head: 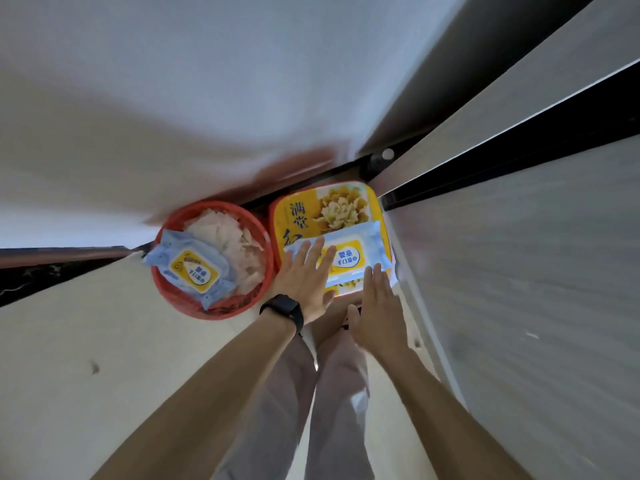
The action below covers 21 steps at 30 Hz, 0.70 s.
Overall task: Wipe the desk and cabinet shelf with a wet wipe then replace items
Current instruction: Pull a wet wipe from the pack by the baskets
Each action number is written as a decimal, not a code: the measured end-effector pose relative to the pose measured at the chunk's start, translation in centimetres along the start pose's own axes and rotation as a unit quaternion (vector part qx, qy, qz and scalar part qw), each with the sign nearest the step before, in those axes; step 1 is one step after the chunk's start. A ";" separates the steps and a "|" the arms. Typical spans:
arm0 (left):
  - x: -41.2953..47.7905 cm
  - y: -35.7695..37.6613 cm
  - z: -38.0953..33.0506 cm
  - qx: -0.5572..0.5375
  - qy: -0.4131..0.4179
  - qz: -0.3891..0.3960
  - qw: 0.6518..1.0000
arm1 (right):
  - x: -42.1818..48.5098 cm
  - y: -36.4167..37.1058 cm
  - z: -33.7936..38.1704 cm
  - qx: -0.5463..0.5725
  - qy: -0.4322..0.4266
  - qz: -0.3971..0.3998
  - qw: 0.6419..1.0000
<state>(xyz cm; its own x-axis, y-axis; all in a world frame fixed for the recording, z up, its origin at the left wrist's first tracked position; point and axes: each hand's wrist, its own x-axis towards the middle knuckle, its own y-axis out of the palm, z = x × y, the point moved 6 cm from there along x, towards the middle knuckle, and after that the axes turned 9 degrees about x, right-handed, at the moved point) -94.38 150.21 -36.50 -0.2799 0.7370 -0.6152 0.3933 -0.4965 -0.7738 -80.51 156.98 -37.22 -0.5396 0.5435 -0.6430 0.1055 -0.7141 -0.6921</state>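
Observation:
A yellow square box [311, 209] with a flower picture and red rim stands on the floor below me. A blue wet wipe pack [349, 254] with a yellow-edged lid lies across its top. My left hand [306, 275], a black watch on its wrist, lies flat with spread fingers on the pack's left end. My right hand [379, 306] hovers flat at the pack's near right edge, fingertips touching or just above it. A second blue wet wipe pack [192, 270] rests in a red round basket [180, 299] to the left.
Crumpled white wipes [225, 237] fill the red basket. A grey cabinet front [519, 271] with a black gap rises on the right. A white blurred surface [173, 98] fills the top. My pale trouser legs [311, 393] and the light floor [86, 358] lie beneath.

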 end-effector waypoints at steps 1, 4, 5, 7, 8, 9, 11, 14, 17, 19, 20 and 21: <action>1.1 1.0 -0.2 0.012 0.005 -0.002 1.000 | 1.0 0.6 -0.3 -0.001 -0.002 -0.010 1.000; 3.6 2.4 -0.5 0.066 0.011 -0.071 0.995 | 2.8 2.1 -1.0 -0.015 -0.011 -0.052 0.998; 4.2 2.8 -0.7 0.101 0.014 -0.082 0.991 | 3.0 2.5 -1.2 -0.013 -0.011 -0.060 0.998; 5.2 3.4 -1.0 0.176 0.033 -0.083 0.980 | 3.0 3.1 -1.3 0.010 -0.006 -0.065 0.998; 5.5 3.2 -1.0 0.203 0.044 -0.085 0.975 | 3.0 3.2 -1.3 0.031 -0.004 -0.066 0.997; 5.8 3.1 -0.9 0.227 0.052 -0.087 0.969 | 2.9 3.2 -1.2 0.057 -0.002 -0.066 0.996; 5.9 1.8 -0.7 0.252 0.073 -0.085 0.961 | 2.8 2.8 -1.2 0.101 -0.005 -0.067 0.993; 6.4 -1.8 0.2 0.097 0.061 -0.052 0.992 | 2.7 2.4 -1.4 0.122 -0.006 -0.066 0.990; 8.6 -2.9 3.0 -0.096 -0.035 -0.063 0.993 | 2.8 2.1 -1.7 0.117 -0.021 -0.067 0.991; 8.9 -3.7 4.8 -0.137 -0.043 -0.097 0.985 | 3.2 1.7 -1.6 0.131 -0.027 -0.065 0.989; 8.6 -4.0 5.4 -0.095 -0.037 -0.134 0.986 | 3.3 1.4 -1.5 0.138 -0.022 -0.062 0.988; 8.2 -4.0 5.7 -0.038 -0.023 -0.169 0.985 | 3.5 1.1 -1.3 0.146 -0.011 -0.057 0.988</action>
<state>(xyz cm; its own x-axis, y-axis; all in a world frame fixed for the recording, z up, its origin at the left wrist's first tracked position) -103.20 155.60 -39.33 -0.4453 0.8313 -0.3327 0.3346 -0.1902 -0.9230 -81.17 158.72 -40.67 -0.5524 0.6208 -0.5563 -0.2015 -0.7470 -0.6336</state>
